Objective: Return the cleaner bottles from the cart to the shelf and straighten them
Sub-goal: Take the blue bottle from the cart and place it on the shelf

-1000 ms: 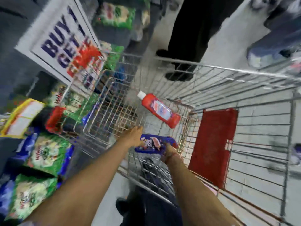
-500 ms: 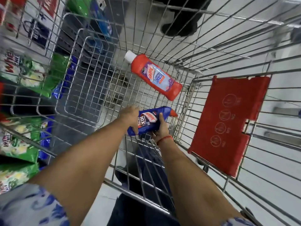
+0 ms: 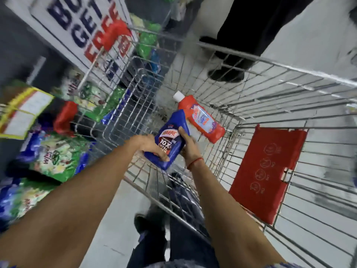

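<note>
A shop aisle: a wire shopping cart (image 3: 251, 97) fills the centre, a "BUY GET FREE" promotion sign (image 3: 81, 29) hangs at eleven o'clock, and shelves of green detergent packs (image 3: 56, 161) line nine o'clock.

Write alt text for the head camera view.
Both hands, left and right, hold a blue cleaner bottle above a wire cart. A red bottle with a white cap lies in the cart, with detergent bags shelved at left.
</note>
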